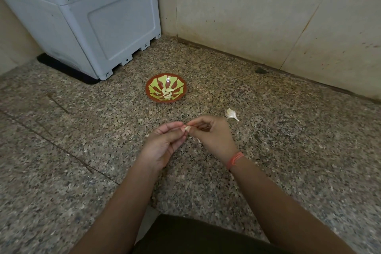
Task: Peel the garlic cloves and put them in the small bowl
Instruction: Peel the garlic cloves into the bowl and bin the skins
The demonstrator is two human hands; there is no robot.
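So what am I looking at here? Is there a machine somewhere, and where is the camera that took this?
There is no machine here, just a person working with bare hands. The single picture comes from a camera worn on the person's head, looking forward and down, so you see both forearms reaching away from you. The left hand and right hand together pinch one garlic clove between their fingertips, above a speckled stone counter. Further back stands a small bowl, red and green, with a few peeled cloves in it. To the right of the hands lies another piece of garlic, apparently in its skin. The grey box at the back left is some appliance.
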